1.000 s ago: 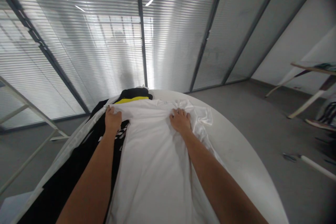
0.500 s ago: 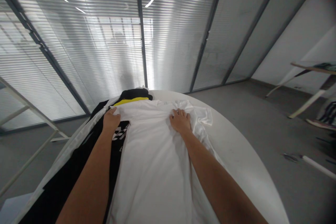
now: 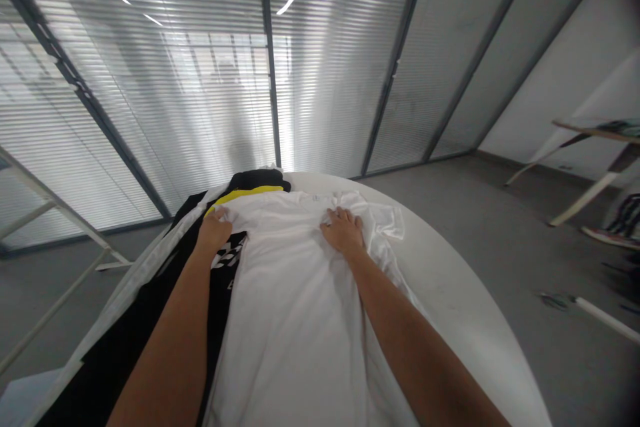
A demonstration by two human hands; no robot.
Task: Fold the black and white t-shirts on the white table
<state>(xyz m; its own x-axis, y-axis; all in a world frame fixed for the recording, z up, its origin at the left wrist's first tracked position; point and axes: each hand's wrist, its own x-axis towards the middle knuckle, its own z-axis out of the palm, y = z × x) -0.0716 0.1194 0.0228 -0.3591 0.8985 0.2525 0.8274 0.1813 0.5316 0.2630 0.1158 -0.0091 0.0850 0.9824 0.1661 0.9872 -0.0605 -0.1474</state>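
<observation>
A white T-shirt lies spread lengthwise on a round white table. My left hand pinches the shirt's far left corner, fingers closed on the cloth. My right hand rests on the bunched fabric near the collar and right sleeve, fingers curled into it. Under the white shirt on the left lies a black garment with white print. A black and yellow garment sits at the table's far edge.
Glass partitions with blinds stand behind the table. A white frame is at the left. Grey floor stretches to the right, with another table's legs and a white rod lying on it.
My left hand has shifted slightly toward the shirt's far left corner and closed on it. The right hand has barely moved.
</observation>
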